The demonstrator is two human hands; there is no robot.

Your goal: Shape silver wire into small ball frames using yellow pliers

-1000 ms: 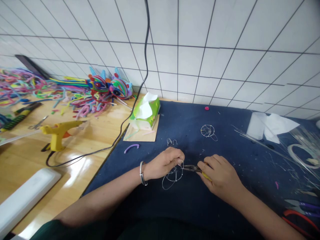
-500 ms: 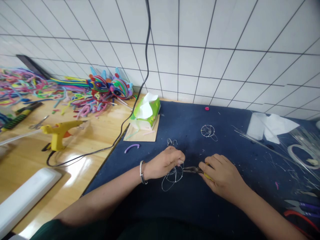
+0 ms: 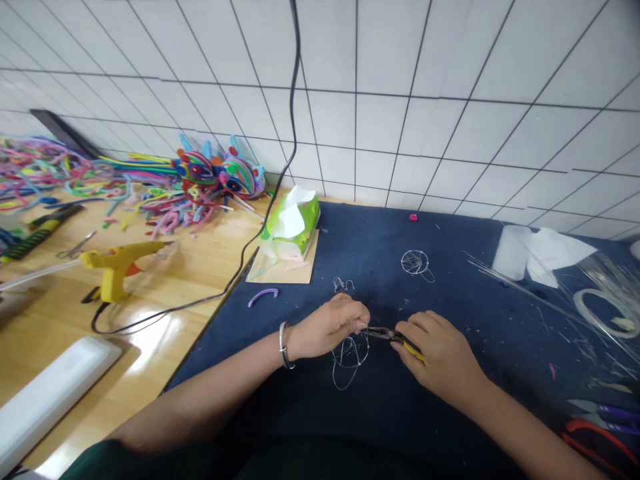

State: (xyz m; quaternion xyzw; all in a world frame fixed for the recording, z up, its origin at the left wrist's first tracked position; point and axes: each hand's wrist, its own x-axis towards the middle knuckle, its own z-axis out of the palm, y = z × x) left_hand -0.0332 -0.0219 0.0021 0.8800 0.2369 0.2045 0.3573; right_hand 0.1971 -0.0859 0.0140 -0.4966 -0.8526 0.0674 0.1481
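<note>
My left hand (image 3: 345,320) pinches the upper edge of a round wire frame (image 3: 351,363), whose thin loops hang below the fingers over the dark blue cloth (image 3: 310,407). Wrapped around yellow-handled pliers (image 3: 385,334) is my right hand (image 3: 435,350). The pliers point left, and their tips meet the wire right beside my left fingertips. Whether the jaws are clamped on it is too small to tell. Just beyond my left hand lies a small tangle of bent wire (image 3: 343,285). Farther back sits a second round wire frame (image 3: 415,262).
Left of the cloth are a yellow glue gun (image 3: 114,267), a black cord (image 3: 240,270), colourful pipe cleaners (image 3: 170,213) and a green tissue pack (image 3: 295,220). A purple curved piece (image 3: 263,296) lies nearby. At right are loose wires (image 3: 520,287), a clear coil (image 3: 600,313) and red-handled scissors (image 3: 595,433).
The pliers' tips have risen slightly along the wire near my left fingers. The hanging wire frame has swung a little right and turned. My left hand has barely moved.
</note>
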